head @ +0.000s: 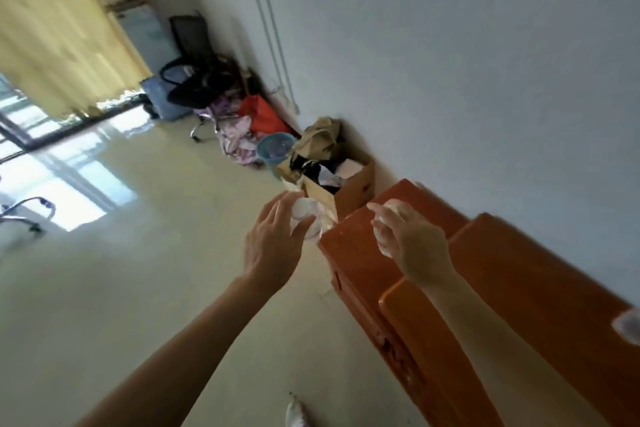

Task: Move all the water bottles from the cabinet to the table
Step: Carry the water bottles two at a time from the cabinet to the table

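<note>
My view is tilted hard, so the floor [145,288] fills the left and centre of the frame and the wall [467,62] the upper right. Both my arms reach up from the bottom edge toward the middle.

My left hand [273,246] is in the centre of the frame, fingers curled around a clear bottle [306,218]. I see the bottle end-on past my fingertips, blurred, held over the floor just left of the cabinet [349,253]. My right hand [412,243], just right of centre, is closed on a second bottle [388,218]; only a pale, blurred sliver of it shows beyond my fingers, over the cabinet's orange top. Whether that one touches the top I cannot tell.

The cabinet runs from the centre down to the lower right corner along the wall, glossy orange-brown wood with carved fronts. At the right edge, low down, a blurred whitish object [628,326] sits on it; I cannot make out what it is.

Above the hands, against the wall, stands an open box [353,191] stuffed with paper and scraps. Next up-left is a blue basket [275,149], then a heap of clothes [239,135] and a red bag [263,114]. A black chair [197,66] sits in the upper left, beside a yellow curtain [59,38]. Bright window glare lies on the floor at the left edge. A white tip [296,412] pokes in at the bottom centre.
</note>
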### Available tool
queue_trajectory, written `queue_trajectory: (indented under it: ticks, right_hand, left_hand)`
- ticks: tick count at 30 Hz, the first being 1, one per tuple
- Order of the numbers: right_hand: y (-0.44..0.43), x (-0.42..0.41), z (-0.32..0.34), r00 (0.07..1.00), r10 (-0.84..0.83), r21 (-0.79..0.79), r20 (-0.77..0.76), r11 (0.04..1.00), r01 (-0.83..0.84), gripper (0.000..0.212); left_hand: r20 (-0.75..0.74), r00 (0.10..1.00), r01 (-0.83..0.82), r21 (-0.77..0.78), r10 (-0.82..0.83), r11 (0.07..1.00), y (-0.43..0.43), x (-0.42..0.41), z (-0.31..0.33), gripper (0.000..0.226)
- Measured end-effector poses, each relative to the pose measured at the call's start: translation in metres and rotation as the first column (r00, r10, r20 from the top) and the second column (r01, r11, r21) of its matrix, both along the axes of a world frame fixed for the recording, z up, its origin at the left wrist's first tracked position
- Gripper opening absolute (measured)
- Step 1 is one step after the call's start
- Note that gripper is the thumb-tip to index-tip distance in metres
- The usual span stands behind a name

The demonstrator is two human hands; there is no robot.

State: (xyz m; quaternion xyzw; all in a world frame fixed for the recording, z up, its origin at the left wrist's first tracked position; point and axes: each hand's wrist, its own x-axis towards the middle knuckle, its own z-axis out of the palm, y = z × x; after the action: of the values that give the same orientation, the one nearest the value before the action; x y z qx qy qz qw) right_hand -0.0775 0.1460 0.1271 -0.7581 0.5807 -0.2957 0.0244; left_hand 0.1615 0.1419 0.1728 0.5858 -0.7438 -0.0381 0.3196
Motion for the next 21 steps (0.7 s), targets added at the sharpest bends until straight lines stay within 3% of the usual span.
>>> queue_trajectory:
  ticks: [6, 13, 21]
  right_hand:
    - [-0.008, 0.210, 0.020, 0.937, 0.343, -0.043, -0.065, 0.937, -0.346, 0.038]
    - [0.016, 0.484, 0.013, 0.802, 0.578, -0.069, -0.152, 0.803, -0.592, 0.036]
    - [0.067, 0.748, 0.020, 0.572, 0.805, -0.110, -0.158, 0.562, -0.820, 0.025]
  left_hand:
    - [-0.054, 0.941, -0.337, -0.044, 0.335, 0.940, 0.068, 0.201, 0.001, 0.038]
    - [-0.044, 0.804, -0.594, -0.116, 0.594, 0.796, 0.163, 0.440, -0.012, 0.034]
    - [-0.045, 0.544, -0.833, -0.151, 0.838, 0.532, 0.273, 0.661, -0.017, 0.039]
